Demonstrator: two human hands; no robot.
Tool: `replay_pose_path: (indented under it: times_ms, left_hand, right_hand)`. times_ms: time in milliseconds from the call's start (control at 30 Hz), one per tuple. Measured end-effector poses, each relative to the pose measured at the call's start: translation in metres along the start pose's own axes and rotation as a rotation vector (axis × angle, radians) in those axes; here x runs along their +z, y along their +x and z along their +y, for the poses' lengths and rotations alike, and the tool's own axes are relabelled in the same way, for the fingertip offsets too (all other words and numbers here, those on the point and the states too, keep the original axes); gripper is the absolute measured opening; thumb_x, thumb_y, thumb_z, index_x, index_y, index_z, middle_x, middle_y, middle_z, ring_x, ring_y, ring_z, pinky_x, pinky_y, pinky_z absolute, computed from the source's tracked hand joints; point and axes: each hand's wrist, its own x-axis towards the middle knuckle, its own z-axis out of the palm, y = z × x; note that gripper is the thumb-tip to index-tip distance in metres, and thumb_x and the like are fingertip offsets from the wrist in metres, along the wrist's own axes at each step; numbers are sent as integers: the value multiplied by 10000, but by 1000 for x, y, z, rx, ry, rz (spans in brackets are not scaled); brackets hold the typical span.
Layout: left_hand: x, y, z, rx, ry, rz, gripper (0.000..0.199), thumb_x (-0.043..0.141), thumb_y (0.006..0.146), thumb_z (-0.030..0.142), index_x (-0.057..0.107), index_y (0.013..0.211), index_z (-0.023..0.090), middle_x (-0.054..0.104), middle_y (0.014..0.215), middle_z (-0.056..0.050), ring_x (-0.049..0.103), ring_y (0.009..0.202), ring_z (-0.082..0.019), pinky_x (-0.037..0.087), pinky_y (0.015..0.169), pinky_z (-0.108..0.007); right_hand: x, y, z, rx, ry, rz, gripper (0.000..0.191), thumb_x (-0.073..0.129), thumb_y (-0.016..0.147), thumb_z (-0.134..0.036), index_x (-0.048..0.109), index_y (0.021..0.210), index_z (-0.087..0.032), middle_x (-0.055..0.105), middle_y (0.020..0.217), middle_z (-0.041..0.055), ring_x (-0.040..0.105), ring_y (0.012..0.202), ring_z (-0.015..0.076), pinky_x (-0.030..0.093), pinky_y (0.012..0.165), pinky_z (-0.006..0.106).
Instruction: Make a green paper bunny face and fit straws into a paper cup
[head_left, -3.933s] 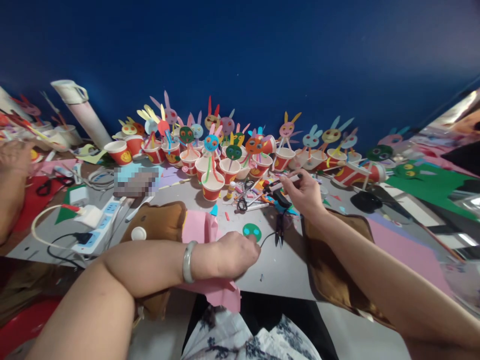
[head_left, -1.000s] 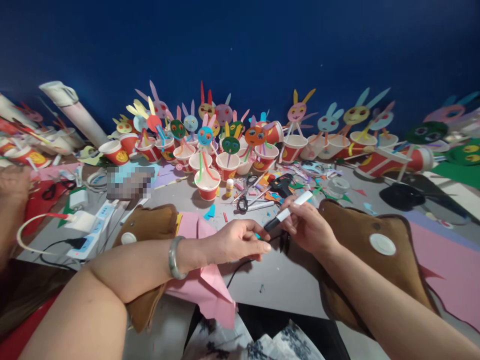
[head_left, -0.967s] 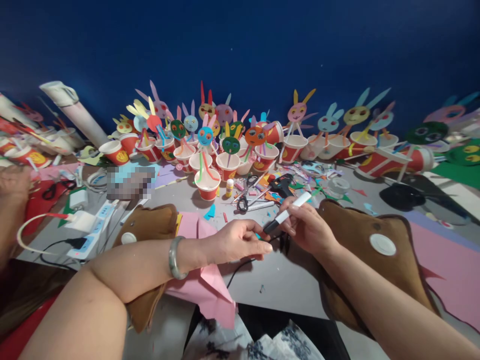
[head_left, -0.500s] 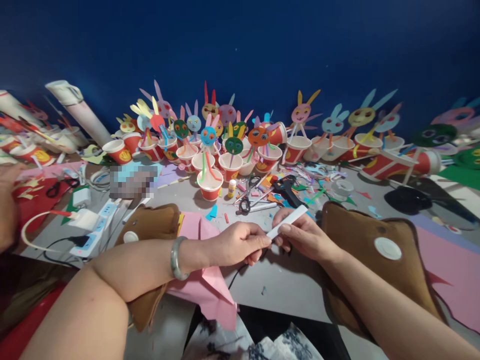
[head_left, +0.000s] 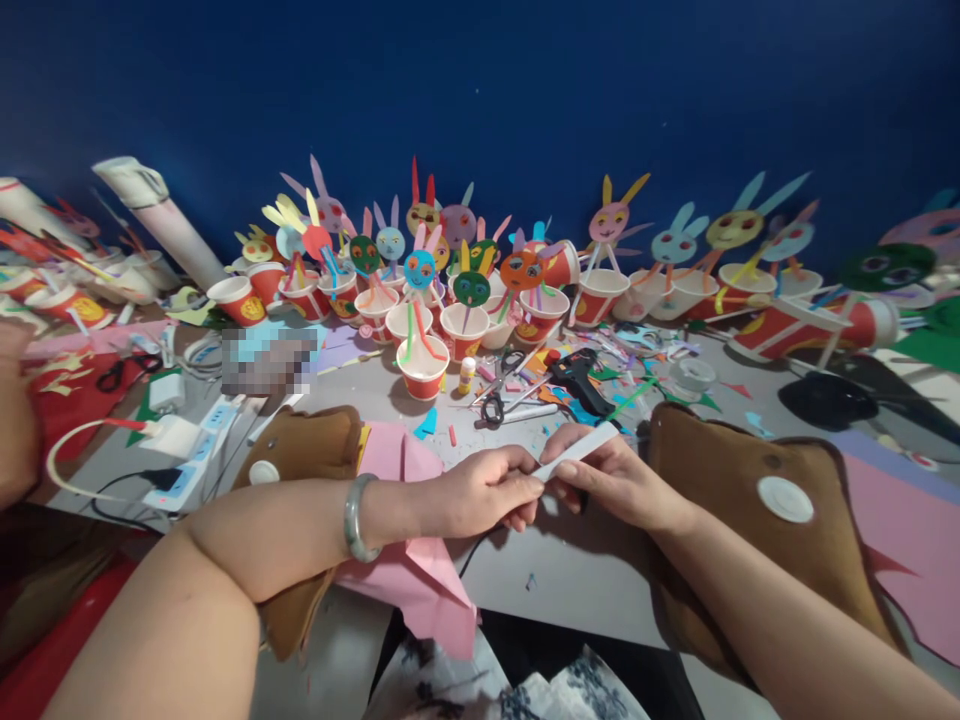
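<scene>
Between my two hands a narrow white strip [head_left: 582, 449], like folded paper, slants up to the right. My left hand [head_left: 480, 490] pinches its lower left end between thumb and fingers. Farther along, my right hand [head_left: 619, 480] grips the strip, thumb on top and fingers behind. Something dark shows under the right fingers; I cannot make out what it is. Both hands are above the grey table [head_left: 555, 575], with pink paper [head_left: 439, 590] under my left forearm and a brown hand warmer [head_left: 720, 490] beside my right forearm.
Several red-and-white paper cups [head_left: 423, 372] with paper rabbit figures line the blue wall. Ahead lie scissors [head_left: 493, 408], a glue stick [head_left: 466, 375], a black glue gun [head_left: 581, 378] and paper scraps. A power strip [head_left: 196, 448] with cables is left; another person's arm [head_left: 13, 430] shows at the edge.
The strip has tipped slightly lower as both hands keep hold of it. The view has shifted a little, so the cups and right-hand items appear farther right.
</scene>
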Motion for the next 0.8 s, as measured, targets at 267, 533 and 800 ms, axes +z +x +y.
replay_pose_path:
  times_ms: [267,533,800]
  left_hand:
    - [-1,-1,-5,-21,44,-85,207,456,954,390,462,892,193,470,665,55,443,551,-70,381,534,-223]
    - [0,-3,-1,-26,31,-73,171,407,972,338,455,912,185,403,663,64,365,549,-68,305,520,-228]
    - [-1,-6,3,-27,114,-44,194,405,976,351,453,894,182,403,687,61,383,566,-67,331,530,-230]
  right_hand:
    - [1,-2,5,-8,-94,-77,289,712,883,-427,678,981,-157,609,639,-11,563,514,94,469,461,197]
    - [5,-1,2,-2,-19,-100,296,719,874,-442,670,969,-166,621,663,-8,563,526,92,480,470,196]
    - [7,0,4,-36,31,-139,272,704,895,-411,641,982,-161,636,699,3,569,550,90,482,488,195]
